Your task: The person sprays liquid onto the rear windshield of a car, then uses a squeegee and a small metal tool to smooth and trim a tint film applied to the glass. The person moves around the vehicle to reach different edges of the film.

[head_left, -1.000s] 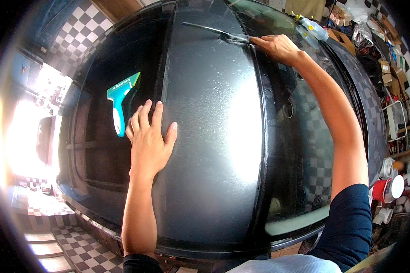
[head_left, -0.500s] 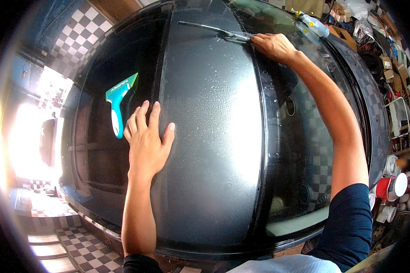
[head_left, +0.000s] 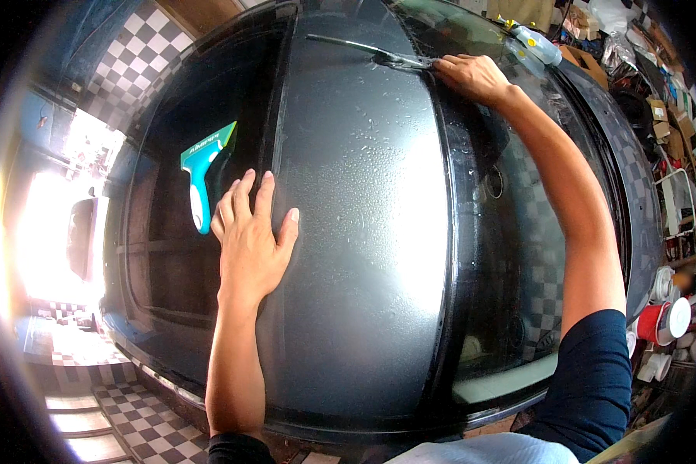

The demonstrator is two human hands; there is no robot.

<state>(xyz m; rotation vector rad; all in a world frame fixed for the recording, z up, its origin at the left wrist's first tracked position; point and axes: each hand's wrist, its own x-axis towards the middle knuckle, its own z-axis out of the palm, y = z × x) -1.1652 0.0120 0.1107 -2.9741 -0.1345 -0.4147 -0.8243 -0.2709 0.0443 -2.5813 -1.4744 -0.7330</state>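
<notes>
While right hand (head_left: 472, 80) is gripping squeegee (head_left: 406, 61) by its handle near far edge of car roof (head_left: 348, 325), blade (head_left: 340, 42) is pointing left from the fingers (head_left: 448, 66). Left hand (head_left: 251, 243) is resting spread, empty, on roof.

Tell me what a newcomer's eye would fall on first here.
Probably the turquoise scraper with its green blade, lying on the dark panel just left of the spread left hand. Next, likely, the white glare on the droplet-covered grey panel mid-picture. Beyond it, near the top, the right hand grips a long, thin squeegee.
</notes>
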